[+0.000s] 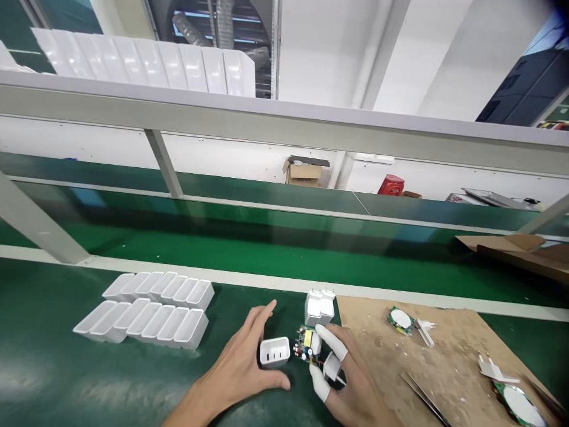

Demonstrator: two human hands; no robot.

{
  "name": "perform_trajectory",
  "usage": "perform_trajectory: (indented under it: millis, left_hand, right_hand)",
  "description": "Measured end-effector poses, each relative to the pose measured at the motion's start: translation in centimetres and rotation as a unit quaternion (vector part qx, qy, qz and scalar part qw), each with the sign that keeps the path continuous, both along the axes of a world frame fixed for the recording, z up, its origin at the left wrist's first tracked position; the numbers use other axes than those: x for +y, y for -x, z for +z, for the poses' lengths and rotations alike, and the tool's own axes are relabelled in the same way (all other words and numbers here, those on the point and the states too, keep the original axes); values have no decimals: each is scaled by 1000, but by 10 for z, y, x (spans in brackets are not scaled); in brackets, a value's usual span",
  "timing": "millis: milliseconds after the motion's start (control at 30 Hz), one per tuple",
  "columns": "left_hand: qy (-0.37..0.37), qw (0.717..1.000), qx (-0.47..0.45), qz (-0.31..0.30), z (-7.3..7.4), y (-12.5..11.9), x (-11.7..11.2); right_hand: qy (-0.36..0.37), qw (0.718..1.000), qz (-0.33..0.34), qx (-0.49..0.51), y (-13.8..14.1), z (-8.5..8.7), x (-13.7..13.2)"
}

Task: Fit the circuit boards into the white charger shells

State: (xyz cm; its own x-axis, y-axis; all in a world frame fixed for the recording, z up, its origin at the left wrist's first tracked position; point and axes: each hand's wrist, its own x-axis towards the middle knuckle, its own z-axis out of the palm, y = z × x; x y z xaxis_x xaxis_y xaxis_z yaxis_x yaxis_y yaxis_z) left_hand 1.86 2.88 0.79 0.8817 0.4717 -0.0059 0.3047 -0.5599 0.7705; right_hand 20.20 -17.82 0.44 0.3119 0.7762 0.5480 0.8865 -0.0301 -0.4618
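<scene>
The left hand (pixel 242 362) lies open on the green mat (pixel 53 356) near its front edge, thumb and fingers curved loosely around a white charger housing (pixel 274 351) whose open mouth faces the camera, not clearly clamping it. Just beside it the right hand (pixel 351 385), with cots on thumb and forefinger, pinches a small circuit board (pixel 306 345) and a white plug piece (pixel 332 366) by the left edge of the brown board (pixel 382 356). The housing looks free to skid. The pinch is shallow, so the circuit board could twist or drop. Its components could snag on the housing rim if the board is tilted.
</scene>
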Motion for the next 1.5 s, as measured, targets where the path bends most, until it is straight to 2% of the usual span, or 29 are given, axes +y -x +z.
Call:
perform_trajectory:
  millis: [133,267,367,467,600,733,767,833,933,1067,1200,1367,1500]
  left_hand:
    - [85,991,57,-90,11,6,4]
    - [132,979,80,-131,22,0,-3]
    - [112,985,57,-117,24,-7,-10]
    - [52,996,16,-68,15,-7,-9]
    - [1,1000,29,-10,2,0,4]
    - [-2,1000,-15,12,3,3,16]
    - [-11,999,-41,27,6,1,18]
    - [-40,994,-88,54,15,-5,19]
    - [-60,992,-113,21,34,-26,14]
    - [37,995,-62,-65,53,-72,3]
    - [109,990,-49,-81,49,-109,0]
    - [211,971,-74,-83,35,-118,5]
    - [273,958,-79,-36,32,-120,10]
  right_hand:
    - [-23,999,-23,4,-1,4,0]
    - [-47,998,-40,25,0,5,3]
    - [-61,997,-34,34,1,3,4]
    - [-55,997,-15,54,2,2,3]
    - [4,994,50,94,5,4,-3]
    - [85,979,111,146,-3,8,-11]
    - [88,976,106,169,-8,9,-12]
    - [56,973,55,217,-24,8,-9]
    - [-11,966,-29,257,-53,6,7]
    - [-4,952,-1,308,-81,-1,39]
    - [-14,936,29,349,-89,-8,57]
    - [-43,929,40,366,-83,-14,54]
    - [-66,921,42,382,-79,-16,56]
